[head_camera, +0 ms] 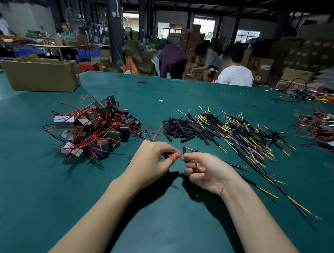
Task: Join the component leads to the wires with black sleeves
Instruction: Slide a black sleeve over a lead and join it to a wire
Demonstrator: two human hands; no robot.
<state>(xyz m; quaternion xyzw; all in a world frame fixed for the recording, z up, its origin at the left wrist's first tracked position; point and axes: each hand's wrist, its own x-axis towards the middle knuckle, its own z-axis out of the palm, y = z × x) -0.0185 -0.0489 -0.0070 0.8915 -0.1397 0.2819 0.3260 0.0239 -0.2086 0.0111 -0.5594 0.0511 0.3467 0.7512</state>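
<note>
Two bare hands meet just above the green mat, near its front middle. Left hand: fingers curled, thumb and forefinger pinching a thin red lead. Right hand: fingers curled, fingertips clamped on a wire end where it meets the red lead. The junction itself is too small and too covered by fingertips to make out. A short black sleeve stands just behind the right fingertips, with a yellow-and-blue strand leaving it; whether it is threaded on the held wire cannot be told. The component at the far end of the red lead is hidden under the left hand.

Taking the hands as reference:
- Behind and to the left, a tangled heap of boxy black components, some with grey faces, trailing glossy red leads.
- Directly behind, a loose pile of matte black tubular sleeves.
- Behind and to the right, a spread of sleeved wires, black jackets with yellow and purple-blue tips, some running past the right forearm.
- Far right, another heap of assemblies, cut off by the frame edge.
- Far back left, an open cardboard box, contents not visible.

Beyond the mat, several people sit or bend among stacked cartons, dim and blurred.
</note>
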